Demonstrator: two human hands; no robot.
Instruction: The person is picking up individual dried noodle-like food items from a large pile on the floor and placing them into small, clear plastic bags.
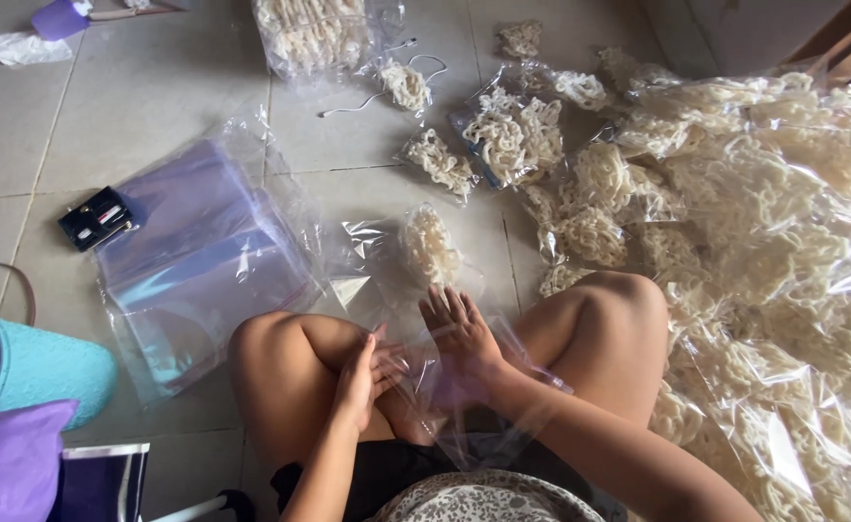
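Observation:
I sit cross-legged on a tiled floor. My left hand point(365, 370) pinches the edge of a clear plastic bag point(454, 406) held over my lap. My right hand point(459, 329) lies flat with fingers spread, inside or against that bag; which of the two I cannot tell. Just beyond my hands a small clear bag holding a pale lattice cracker point(429, 244) lies on the floor. A stack of empty clear bags point(203, 256) lies to the left.
A big heap of pale crackers in plastic point(783, 242) fills the right side. Filled small bags point(507, 135) lie ahead. A small black device point(97, 218) rests at left, with a turquoise container point(39, 367) and a purple cloth point(5, 464) at the near left.

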